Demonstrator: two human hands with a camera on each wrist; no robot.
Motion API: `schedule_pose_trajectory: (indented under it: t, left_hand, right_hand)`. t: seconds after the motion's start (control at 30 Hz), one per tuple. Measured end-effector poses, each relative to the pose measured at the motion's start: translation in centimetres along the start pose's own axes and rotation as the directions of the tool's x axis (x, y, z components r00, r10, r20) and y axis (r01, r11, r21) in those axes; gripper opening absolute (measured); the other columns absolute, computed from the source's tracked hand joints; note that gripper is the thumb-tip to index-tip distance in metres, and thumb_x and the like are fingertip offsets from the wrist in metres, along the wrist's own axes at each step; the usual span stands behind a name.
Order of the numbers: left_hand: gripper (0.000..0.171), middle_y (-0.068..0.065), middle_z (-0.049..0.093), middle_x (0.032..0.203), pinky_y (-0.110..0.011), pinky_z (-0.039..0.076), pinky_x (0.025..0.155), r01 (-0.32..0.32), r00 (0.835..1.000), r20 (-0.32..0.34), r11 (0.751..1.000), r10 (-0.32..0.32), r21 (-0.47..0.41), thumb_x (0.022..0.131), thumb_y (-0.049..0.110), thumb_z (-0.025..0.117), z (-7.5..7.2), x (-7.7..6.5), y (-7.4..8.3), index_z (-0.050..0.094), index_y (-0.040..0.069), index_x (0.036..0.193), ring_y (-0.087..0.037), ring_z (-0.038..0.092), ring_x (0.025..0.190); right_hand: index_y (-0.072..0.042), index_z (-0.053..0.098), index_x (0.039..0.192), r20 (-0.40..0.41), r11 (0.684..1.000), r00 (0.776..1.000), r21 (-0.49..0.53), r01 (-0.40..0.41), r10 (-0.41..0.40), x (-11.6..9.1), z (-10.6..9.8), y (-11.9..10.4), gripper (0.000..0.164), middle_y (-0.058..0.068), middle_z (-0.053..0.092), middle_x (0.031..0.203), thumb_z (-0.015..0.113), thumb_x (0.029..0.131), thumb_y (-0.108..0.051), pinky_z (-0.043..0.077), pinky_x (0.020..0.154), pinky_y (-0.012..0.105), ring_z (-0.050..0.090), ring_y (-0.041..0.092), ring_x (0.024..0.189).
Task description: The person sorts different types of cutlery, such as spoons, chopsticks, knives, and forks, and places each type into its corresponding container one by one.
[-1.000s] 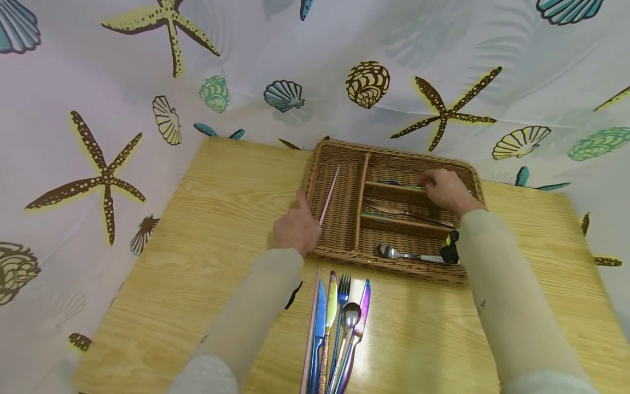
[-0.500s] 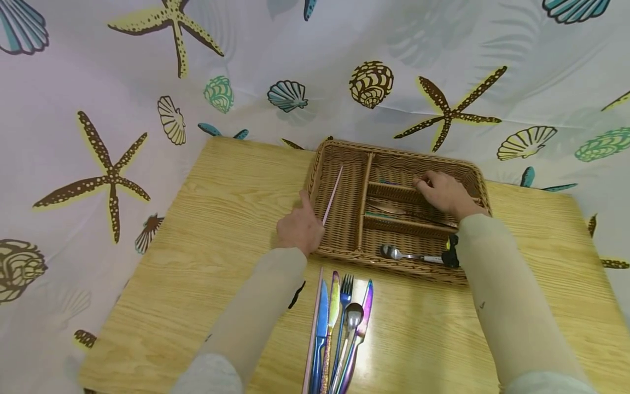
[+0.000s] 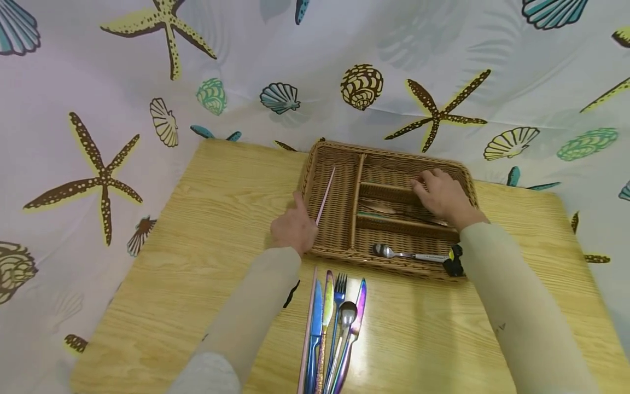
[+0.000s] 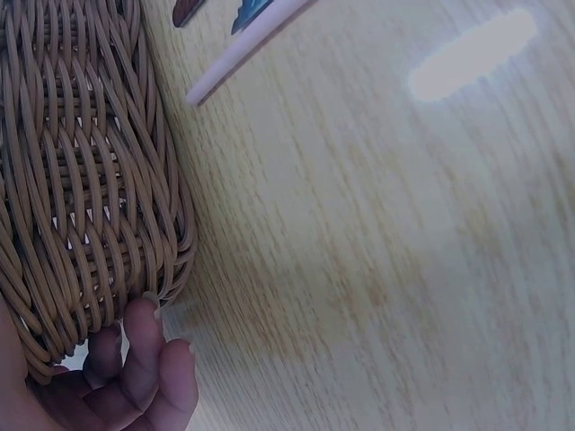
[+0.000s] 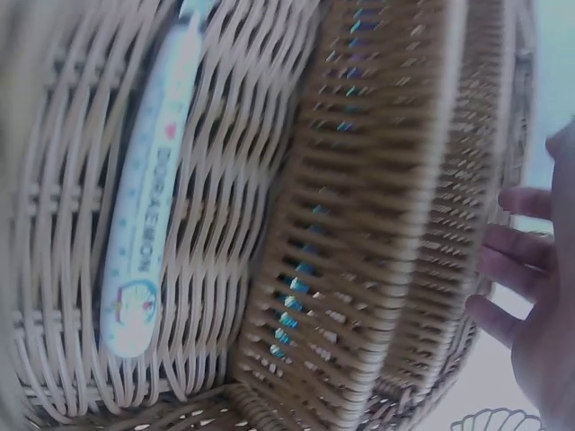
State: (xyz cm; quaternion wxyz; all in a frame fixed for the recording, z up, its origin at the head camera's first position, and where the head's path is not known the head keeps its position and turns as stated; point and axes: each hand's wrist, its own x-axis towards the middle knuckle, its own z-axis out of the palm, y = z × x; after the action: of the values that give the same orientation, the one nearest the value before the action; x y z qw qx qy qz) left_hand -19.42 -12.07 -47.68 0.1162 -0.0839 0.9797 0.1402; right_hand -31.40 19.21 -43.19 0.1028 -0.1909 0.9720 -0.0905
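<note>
A brown wicker cutlery basket (image 3: pixel 355 253) lies on the wooden table. My left hand (image 3: pixel 293 225) grips its left side, and the left wrist view shows the fingers curled against the outer wall. Over the back compartment, my right hand (image 3: pixel 443 200) hovers with loosely bent fingers and nothing visible in them. A pink chopstick (image 3: pixel 325 194) leans in the long left compartment. In the middle compartment lies a knife (image 3: pixel 379 207), partly hidden. The front one holds a spoon (image 3: pixel 384 251) whose white handle (image 5: pixel 148 206) reads "DORAEMON". The divider hides what lies in the back compartment.
In front of the basket lie a pink stick (image 3: pixel 308 328), a blue knife (image 3: pixel 316 312), a gold knife (image 3: pixel 327 301), a blue fork (image 3: pixel 339 293), a spoon (image 3: pixel 348 314) and a rainbow knife (image 3: pixel 361 303). A shell-print curtain (image 3: pixel 315 60) hangs behind the table.
My right hand has let go of a rainbow-blue piece of cutlery in the back compartment and risen slightly; that piece is now out of sight. The left hand stays at the basket.
</note>
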Motion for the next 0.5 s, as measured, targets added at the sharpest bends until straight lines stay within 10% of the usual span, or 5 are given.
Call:
schedule_pose_trajectory:
  t: [0.5]
  left_hand:
    - [0.072,-0.002,0.048,0.044,-0.026,0.022,0.029,-0.012,1.0,-0.001,0.999,0.012,-0.035,0.093,0.028,0.035,0.1,0.1,-0.2,-0.012,0.007,0.143,-0.01,0.028,0.03]
  right_hand:
    - [-0.006,0.054,0.107,-0.286,0.981,0.957,0.168,0.098,-0.047,-7.2,0.0,-4.9,0.024,0.009,0.052,0.094,0.039,0.096,-0.021,0.041,0.065,0.041,0.046,0.023,0.08]
